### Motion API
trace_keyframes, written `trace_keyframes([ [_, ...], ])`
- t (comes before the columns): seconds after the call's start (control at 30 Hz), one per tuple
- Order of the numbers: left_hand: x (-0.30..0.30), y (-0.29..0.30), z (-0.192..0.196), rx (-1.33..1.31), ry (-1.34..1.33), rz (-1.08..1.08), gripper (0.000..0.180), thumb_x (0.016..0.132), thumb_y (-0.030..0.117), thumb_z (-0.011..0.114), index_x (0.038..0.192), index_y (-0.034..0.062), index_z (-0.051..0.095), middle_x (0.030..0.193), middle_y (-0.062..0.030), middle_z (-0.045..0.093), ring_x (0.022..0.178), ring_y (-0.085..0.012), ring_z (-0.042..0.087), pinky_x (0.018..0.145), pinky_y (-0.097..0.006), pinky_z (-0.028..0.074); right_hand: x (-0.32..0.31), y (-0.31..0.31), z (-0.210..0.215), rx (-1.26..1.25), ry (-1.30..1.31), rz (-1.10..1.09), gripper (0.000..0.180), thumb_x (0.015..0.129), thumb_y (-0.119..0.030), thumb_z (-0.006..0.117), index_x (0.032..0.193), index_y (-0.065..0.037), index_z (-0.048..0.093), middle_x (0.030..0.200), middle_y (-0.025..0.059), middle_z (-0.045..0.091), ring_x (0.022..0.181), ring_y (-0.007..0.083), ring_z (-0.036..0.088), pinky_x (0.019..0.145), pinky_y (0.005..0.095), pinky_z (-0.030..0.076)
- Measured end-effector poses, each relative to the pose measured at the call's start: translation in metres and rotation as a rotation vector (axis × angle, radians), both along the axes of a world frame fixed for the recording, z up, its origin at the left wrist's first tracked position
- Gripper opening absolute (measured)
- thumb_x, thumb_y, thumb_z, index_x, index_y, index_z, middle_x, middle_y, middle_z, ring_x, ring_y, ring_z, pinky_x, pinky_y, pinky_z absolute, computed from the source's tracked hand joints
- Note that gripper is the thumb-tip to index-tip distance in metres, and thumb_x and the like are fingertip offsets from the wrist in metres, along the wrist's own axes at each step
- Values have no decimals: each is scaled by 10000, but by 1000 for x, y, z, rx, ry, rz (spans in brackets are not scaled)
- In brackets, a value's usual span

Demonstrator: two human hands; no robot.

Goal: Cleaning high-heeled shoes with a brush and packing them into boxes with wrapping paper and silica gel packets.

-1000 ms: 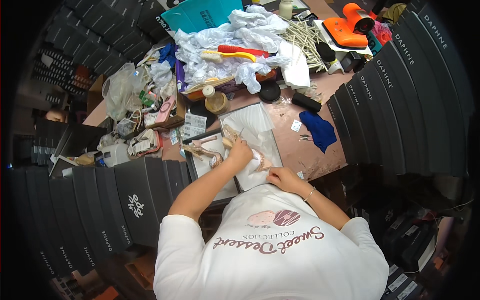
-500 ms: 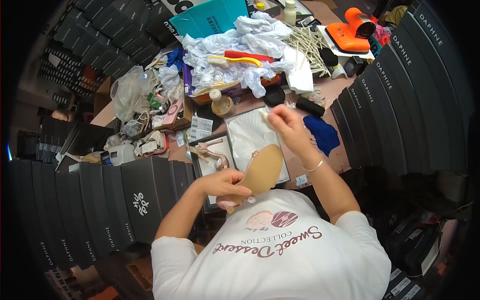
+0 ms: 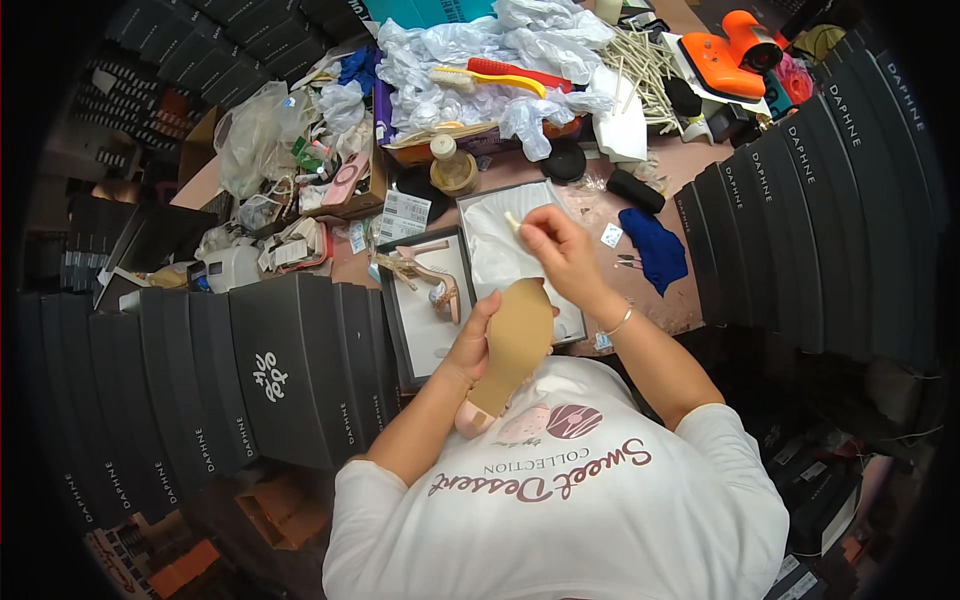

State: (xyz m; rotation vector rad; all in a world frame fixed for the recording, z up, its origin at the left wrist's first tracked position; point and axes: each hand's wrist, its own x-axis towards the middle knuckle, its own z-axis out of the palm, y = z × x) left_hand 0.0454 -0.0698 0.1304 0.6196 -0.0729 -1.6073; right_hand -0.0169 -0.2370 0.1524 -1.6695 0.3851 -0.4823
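Note:
My left hand (image 3: 472, 345) grips a high-heeled sandal by its side, fingers wrapped round it. The sandal's tan sole (image 3: 519, 325) faces up and its heel end lies near my shirt. Just beyond the sole's toe, my right hand (image 3: 566, 258) pinches a small off-white piece (image 3: 511, 219), too small to name surely. A matching pinkish sandal (image 3: 446, 297) with a slim heel rests in an open dark shoebox part (image 3: 397, 337) left of my hands. Beside that box part, another one holds white tissue paper (image 3: 490, 238), partly hidden behind my hands.
Dark shoeboxes stand stacked at left (image 3: 285, 370) and right (image 3: 815, 215). At the back are a bottle (image 3: 455, 172), crumpled paper (image 3: 430, 105) with brushes, a bundle of pale sticks (image 3: 645, 75) and an orange device (image 3: 722, 68). A blue cloth (image 3: 652, 250) lies at right.
The sandal has turned more upright, with its sole facing up, and my left hand has shifted its hold along the side. My right hand with the small piece has moved slightly nearer and lower.

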Motion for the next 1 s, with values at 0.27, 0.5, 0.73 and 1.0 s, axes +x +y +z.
trace_keyframes([
  [0.27,-20,10,14,106,-243,275,696,938,551,387,1408,47,297,1188,-76,520,1063,-158,522,915,-288,433,-43,21,-5,-647,54,93,207,820,-192,646,732,-62,511,631,91,525,559,280,570,489,371,459],
  [0.5,-21,22,17,41,-260,293,734,918,585,372,1395,28,331,1183,-69,519,1077,-162,516,906,-292,426,-71,35,23,-656,-20,122,163,787,-117,681,742,-61,535,621,75,522,533,252,561,479,356,452],
  [0.73,-24,16,6,45,-268,261,684,953,558,302,1395,38,346,1189,-86,530,1046,-180,545,904,-310,436,-57,46,32,-727,-88,275,143,795,-154,626,744,-82,512,619,56,518,546,248,571,463,347,452],
  [1.0,-21,29,-3,109,-279,248,738,953,601,220,1401,26,335,1238,-93,522,1094,-188,534,944,-328,424,-44,54,38,-670,-122,267,123,803,-174,624,787,-101,525,656,64,561,573,261,608,471,367,467],
])
